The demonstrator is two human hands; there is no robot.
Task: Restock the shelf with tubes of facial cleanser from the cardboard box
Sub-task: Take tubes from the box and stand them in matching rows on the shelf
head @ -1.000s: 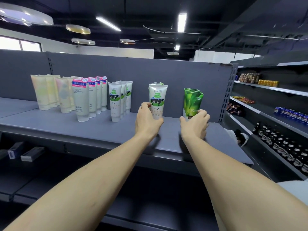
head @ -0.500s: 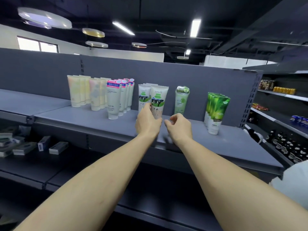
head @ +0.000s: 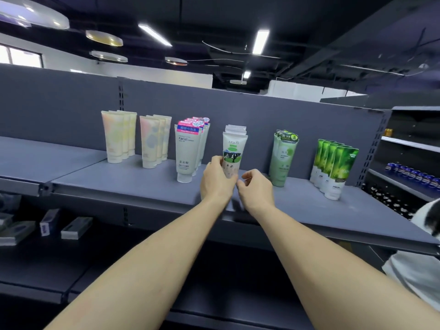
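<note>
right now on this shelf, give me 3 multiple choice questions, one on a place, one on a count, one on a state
1. Which row stands at the shelf's right end?
A bright green tubes
B pink-topped tubes
C pale yellow tubes

2. How many rows of tubes stand on the shelf?
A four
B six
C eight

3. What is the left hand doing?
A hanging free
B gripping the front cow-print tube
C lifting a box

Key: 1 A, the bright green tubes stand nearest the right upright. 2 B, six rows show. 3 B, the left hand wraps the cow-print tube; the right hand hovers beside it.

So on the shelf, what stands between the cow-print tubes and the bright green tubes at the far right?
In the head view, a row of pale green tubes stands between the cow-print tubes and the bright green tubes, with bare shelf on either side of it.
</note>
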